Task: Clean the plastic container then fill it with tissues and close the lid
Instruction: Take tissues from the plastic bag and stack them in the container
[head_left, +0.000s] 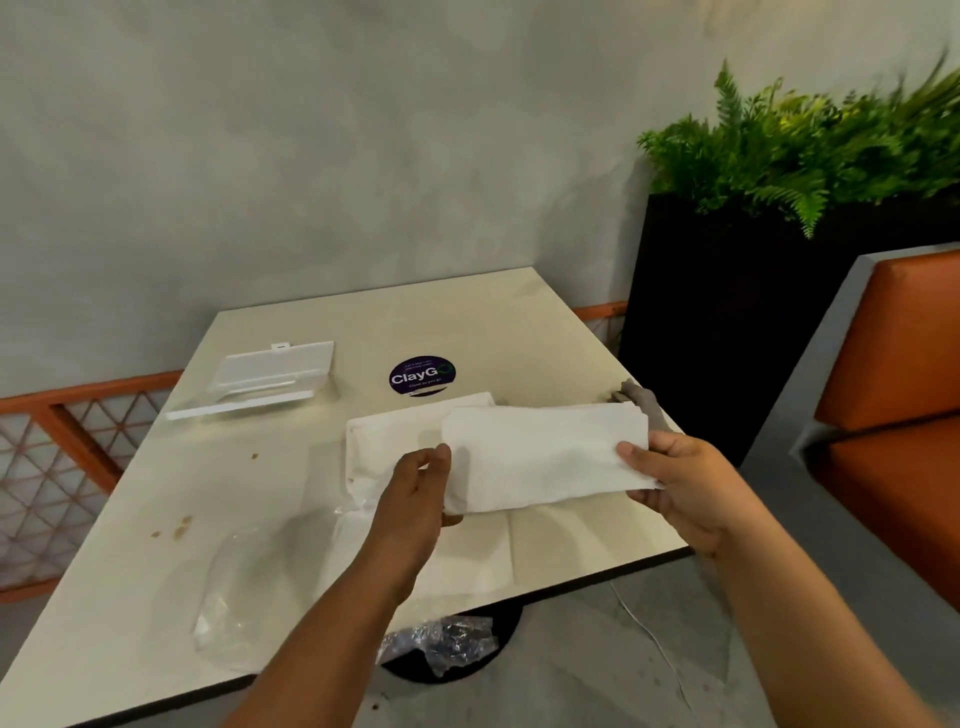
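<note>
- One square table (519, 332) with a pale top fills the middle of the head view, its near left corner cut off by the frame edge and its dark round foot mostly hidden beneath it.
- Grey wall rises behind, with an orange lattice railing (67, 415) at left and a black planter (727, 312) of green ferns at right, the fronds blurred and cut off at the right edge.
- Orange padded seating (893, 364) runs out of frame on the right.
- Both forearms reach in from the bottom edge, elbows out of sight.
- White tissues (545, 452), a folded stack, are held above the near half of the table, between the two hands.
- Beneath and behind that stack lies a pack of tissues (395, 436) on the table, partly covered; its wrapper is hard to make out.
- Clear plastic wrap (234, 587) lies near the left front edge, almost see-through, and more crumpled wrap (447, 644) sits below the table edge.
- At the far left of the table sits the plastic container (260, 379), white, well apart from the hands, its lid up; its inside cannot be seen clearly.
- Left hand (421, 488) grips the stack's left end, fingers curled under, thumb on top.
- Right hand (680, 483) pinches the right end, thumb on top, fingers hidden beneath.
- A grey cloth (644, 400) shows just behind the stack, mostly hidden.
- A round dark sticker (422, 375) reads "ClayGo"; its small print is illegible.
- Brown crumbs (179, 527) dot the left side.
</note>
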